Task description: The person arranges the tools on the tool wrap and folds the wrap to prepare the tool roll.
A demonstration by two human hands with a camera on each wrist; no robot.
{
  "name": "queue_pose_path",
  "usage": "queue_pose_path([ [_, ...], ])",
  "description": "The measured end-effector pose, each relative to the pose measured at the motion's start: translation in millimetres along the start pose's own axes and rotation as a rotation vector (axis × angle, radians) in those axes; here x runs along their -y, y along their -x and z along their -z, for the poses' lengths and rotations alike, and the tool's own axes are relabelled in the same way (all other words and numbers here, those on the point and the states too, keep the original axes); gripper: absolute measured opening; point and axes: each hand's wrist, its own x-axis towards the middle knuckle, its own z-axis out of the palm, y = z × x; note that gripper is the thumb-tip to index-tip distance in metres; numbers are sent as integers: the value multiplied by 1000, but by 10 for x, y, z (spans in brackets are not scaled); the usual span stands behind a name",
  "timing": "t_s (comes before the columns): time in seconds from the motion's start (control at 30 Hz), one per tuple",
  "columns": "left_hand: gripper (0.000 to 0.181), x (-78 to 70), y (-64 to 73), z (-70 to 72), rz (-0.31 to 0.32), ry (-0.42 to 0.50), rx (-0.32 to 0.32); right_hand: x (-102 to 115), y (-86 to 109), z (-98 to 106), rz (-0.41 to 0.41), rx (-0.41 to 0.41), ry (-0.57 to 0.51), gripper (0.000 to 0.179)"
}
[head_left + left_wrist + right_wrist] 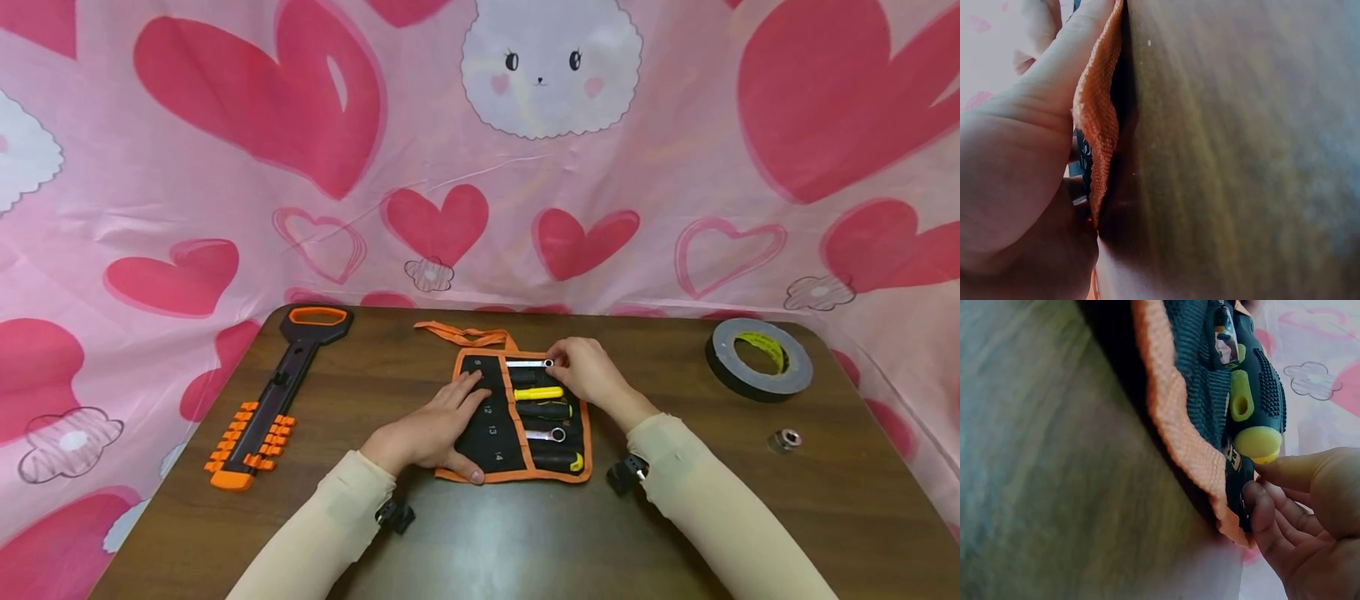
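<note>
A black tool pouch (468,429) with orange trim lies unrolled on the table. Its pockets hold a yellow-handled tool (540,393), black-handled screwdrivers (543,410) and a ring-ended wrench (543,434). My left hand (431,425) rests with fingers spread over the numbered left panel, thumb near the lower orange edge. At the pouch's top right, my right hand (592,375) pinches the ring end of another wrench (525,363), whose other end is hidden in its pocket. In the right wrist view, a yellow-tipped screwdriver handle (1266,400) stands before the thumb and fingertips.
An orange tie strap (465,335) trails from the pouch's top. A black tool rack with orange clips (262,408) lies at the left. To the right are a roll of tape (795,358) and a small metal socket (786,440). A heart-print cloth (510,167) hangs behind the table.
</note>
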Motion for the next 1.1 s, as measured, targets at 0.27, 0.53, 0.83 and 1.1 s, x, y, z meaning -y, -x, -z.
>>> queue_pose_path([
  [0.27, 127, -1, 21, -14, 12, 3, 3, 24, -30, -56, 10, 35, -31, 20],
  [0.53, 127, -5, 12, 29, 9, 8, -5, 46, -87, -53, -3, 62, -58, 22],
  [0.83, 127, 2, 20, 20, 10, 1, 2, 31, -90, -76, -8, 92, -97, 26],
  [1.1, 128, -3, -8, 32, -2, -9, 0, -19, -26, -17, 36, 107, -137, 31],
])
